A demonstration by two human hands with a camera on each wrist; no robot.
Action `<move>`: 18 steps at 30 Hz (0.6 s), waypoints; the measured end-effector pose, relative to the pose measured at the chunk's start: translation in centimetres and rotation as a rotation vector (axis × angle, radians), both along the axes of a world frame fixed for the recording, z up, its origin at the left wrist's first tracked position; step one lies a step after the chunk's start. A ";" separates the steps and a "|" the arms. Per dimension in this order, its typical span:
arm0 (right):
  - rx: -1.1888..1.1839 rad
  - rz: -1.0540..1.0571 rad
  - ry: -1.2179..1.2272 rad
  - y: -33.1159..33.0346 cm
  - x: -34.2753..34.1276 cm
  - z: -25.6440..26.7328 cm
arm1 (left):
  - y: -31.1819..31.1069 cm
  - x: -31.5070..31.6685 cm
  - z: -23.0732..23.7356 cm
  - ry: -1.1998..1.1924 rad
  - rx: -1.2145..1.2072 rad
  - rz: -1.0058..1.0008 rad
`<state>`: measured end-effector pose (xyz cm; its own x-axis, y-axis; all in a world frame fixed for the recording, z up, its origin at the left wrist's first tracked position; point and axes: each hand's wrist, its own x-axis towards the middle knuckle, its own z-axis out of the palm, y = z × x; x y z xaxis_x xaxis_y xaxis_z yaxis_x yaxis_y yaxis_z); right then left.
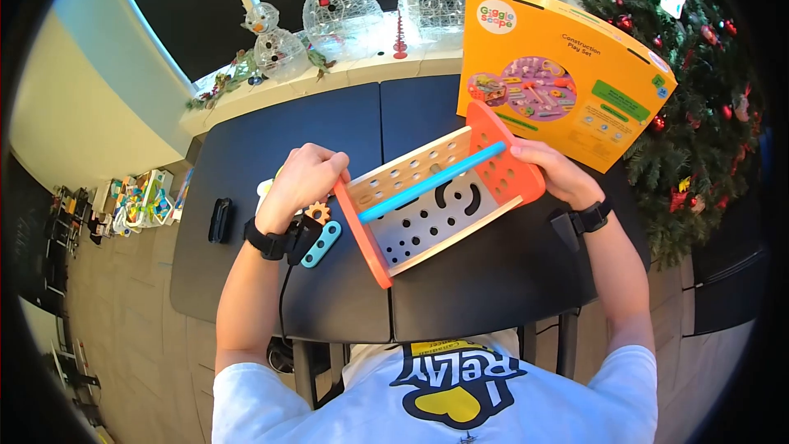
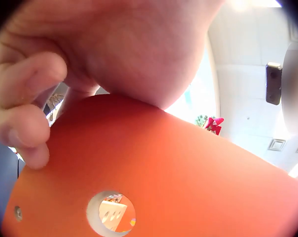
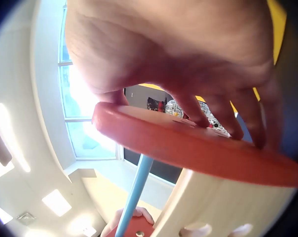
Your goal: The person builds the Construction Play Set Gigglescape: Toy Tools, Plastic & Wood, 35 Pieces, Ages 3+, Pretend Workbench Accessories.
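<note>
A toy toolbox of pale wood is held tilted over the dark table, its orange-red left end panel and right end panel joined by a blue rod. Round holes and curved slots cut through its light grey panel. My left hand grips the upper edge of the left panel, fingers bent over it in the left wrist view. At the opposite end, my right hand holds the right panel, with the thumb at its edge and fingers spread along the outer face.
Beside my left wrist lie an orange gear and a blue strip with holes. A small black object is farther left. The yellow play set box stands behind the toolbox, near a decorated tree. Wire snowmen line the sill.
</note>
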<state>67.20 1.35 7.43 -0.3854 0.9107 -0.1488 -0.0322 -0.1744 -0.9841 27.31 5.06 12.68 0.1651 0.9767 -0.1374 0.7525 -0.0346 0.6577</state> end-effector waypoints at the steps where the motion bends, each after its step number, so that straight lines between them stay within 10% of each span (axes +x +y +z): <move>1: -0.001 0.009 -0.009 0.2 0.2 0.1 | -0.1 -0.1 -0.1 -0.029 -0.009 0.002; 8: 0.070 -0.057 -0.142 -0.1 -0.5 1.2 | 1.3 -2.6 -1.2 -0.224 -0.012 0.072; 18: 0.372 -0.197 -0.533 0.4 -0.9 0.9 | 4.0 -5.6 -8.6 0.472 0.276 -0.319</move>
<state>66.30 1.77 8.28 -0.1676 0.9838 0.0640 0.4779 0.1378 -0.8675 21.70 9.08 4.11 0.4371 0.8993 -0.0165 0.8841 -0.4262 0.1918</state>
